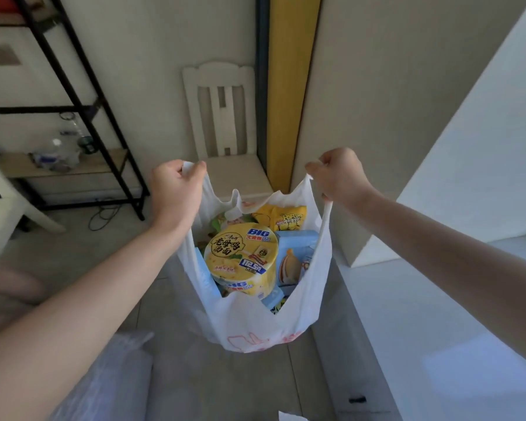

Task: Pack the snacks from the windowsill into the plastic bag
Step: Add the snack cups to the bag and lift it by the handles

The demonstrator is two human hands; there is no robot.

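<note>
A white plastic bag (249,323) with red print hangs in the air in front of me, its mouth held wide. My left hand (173,189) grips the left handle and my right hand (337,174) grips the right handle. Inside the bag a big yellow instant noodle cup (240,253) lies on top. Beside it are a light blue snack box (295,256) and, behind that, a yellow popcorn packet (286,218). More packets lie underneath, mostly hidden. The white windowsill (422,314) runs along my right.
A white wooden chair (222,117) stands against the wall behind the bag, next to a yellow post (289,86). A black metal shelf (82,110) with bottles stands at the left. A clear plastic bundle (110,378) lies at the bottom left on the tiled floor.
</note>
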